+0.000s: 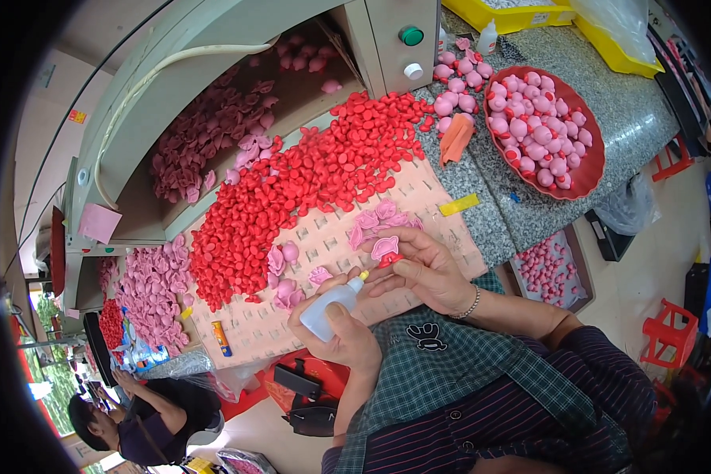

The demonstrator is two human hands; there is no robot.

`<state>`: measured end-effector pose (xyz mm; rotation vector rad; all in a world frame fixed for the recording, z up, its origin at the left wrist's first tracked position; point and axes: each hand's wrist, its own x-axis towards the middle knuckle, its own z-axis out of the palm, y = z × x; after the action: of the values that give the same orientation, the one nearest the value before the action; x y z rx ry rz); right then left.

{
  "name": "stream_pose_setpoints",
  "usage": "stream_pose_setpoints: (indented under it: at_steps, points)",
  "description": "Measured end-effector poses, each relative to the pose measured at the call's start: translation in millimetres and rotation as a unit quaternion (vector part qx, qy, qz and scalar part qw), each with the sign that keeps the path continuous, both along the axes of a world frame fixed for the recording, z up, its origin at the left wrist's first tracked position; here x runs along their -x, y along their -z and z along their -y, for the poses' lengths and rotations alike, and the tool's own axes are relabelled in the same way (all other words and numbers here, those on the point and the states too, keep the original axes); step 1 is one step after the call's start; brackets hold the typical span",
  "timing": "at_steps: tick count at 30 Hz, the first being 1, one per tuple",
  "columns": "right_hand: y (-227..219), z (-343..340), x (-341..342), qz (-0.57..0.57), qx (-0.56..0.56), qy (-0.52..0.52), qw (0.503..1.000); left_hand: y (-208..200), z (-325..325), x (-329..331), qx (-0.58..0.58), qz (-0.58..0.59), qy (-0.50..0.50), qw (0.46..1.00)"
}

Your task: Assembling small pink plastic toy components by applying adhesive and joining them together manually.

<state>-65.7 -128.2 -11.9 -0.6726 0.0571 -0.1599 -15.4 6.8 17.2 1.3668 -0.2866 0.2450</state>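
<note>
My left hand is closed around a white squeeze bottle with a yellow-tipped nozzle. The nozzle points at the small parts in my right hand; whether it touches them I cannot tell. Between thumb and fingers, my right hand pinches a small red piece with a pink petal-shaped piece at its upper end. Just beyond that hand lies a group of pink petal-shaped pieces on the pink work mat. More pink pieces rest left of the bottle.
A long heap of red pieces covers the mat's far side, before a machine opening holding pink pieces. Back right stands a red bowl of pink-and-red pieces. An orange-and-blue tube lies left. Another person is at lower left.
</note>
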Motion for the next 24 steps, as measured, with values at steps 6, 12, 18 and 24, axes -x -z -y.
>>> stream_pose_setpoints:
  at_steps: [6,12,18,24]
  points:
    - [1.0,-1.2,-0.2,0.011,-0.01,-0.002,1.0,0.1,-2.6,-0.1,-0.043,0.008,-0.018,0.999]
    - [-0.3,-0.9,-0.3,0.018,-0.005,0.002,1.0,-4.4,-1.9,1.1,-0.052,0.001,-0.012,0.999]
    - [-0.7,-0.3,-0.3,0.014,-0.001,0.0,1.0,-6.2,-2.2,1.1,-0.082,0.019,-0.008,0.996]
    - [-1.0,-0.3,0.0,0.005,-0.001,-0.004,1.0,-7.4,-2.5,1.0,-0.098,0.02,-0.002,0.995]
